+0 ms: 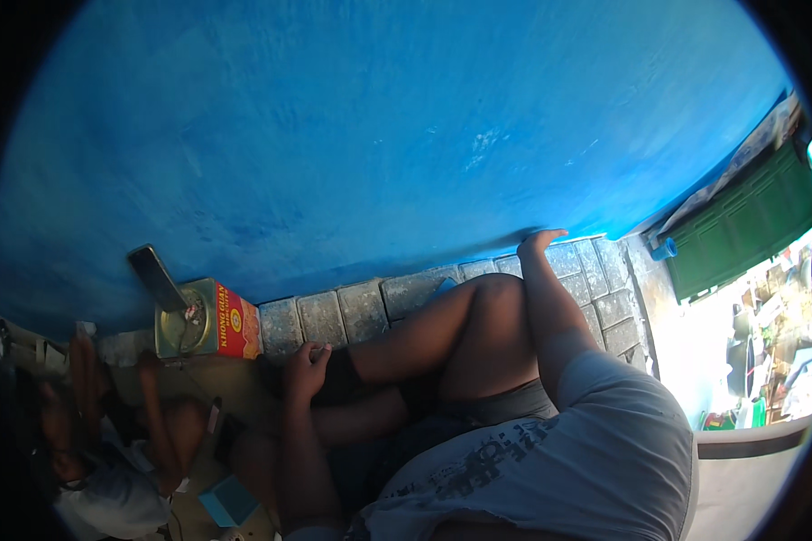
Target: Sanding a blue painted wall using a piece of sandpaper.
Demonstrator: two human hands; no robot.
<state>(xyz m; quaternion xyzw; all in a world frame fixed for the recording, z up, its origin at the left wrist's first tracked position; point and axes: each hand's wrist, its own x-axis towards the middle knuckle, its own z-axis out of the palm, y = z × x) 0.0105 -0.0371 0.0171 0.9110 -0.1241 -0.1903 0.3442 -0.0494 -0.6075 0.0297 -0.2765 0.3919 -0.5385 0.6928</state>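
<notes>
My left hand (pixel 307 368) is raised above my lap beside dark cloth, its fingers curled in and the fingertips close together. Whatever may lie between them is too small to make out. Off to the right, my right hand (pixel 543 239) reaches past my raised knee and rests at the foot of the blue wall (pixel 406 135), fingers stretched out and holding nothing. A square red and yellow tin (pixel 235 323) stands left of my left hand. Against its open-looking top leans a dark phone (pixel 156 278), upright and tilted.
Another person (pixel 117 487) in a light shirt sits at the lower left, arms bent near the tin. A light blue box (pixel 228 501) lies beside them. Grey paving blocks (pixel 361 308) run along the wall. At the right are a green panel (pixel 744 225) and bright clutter.
</notes>
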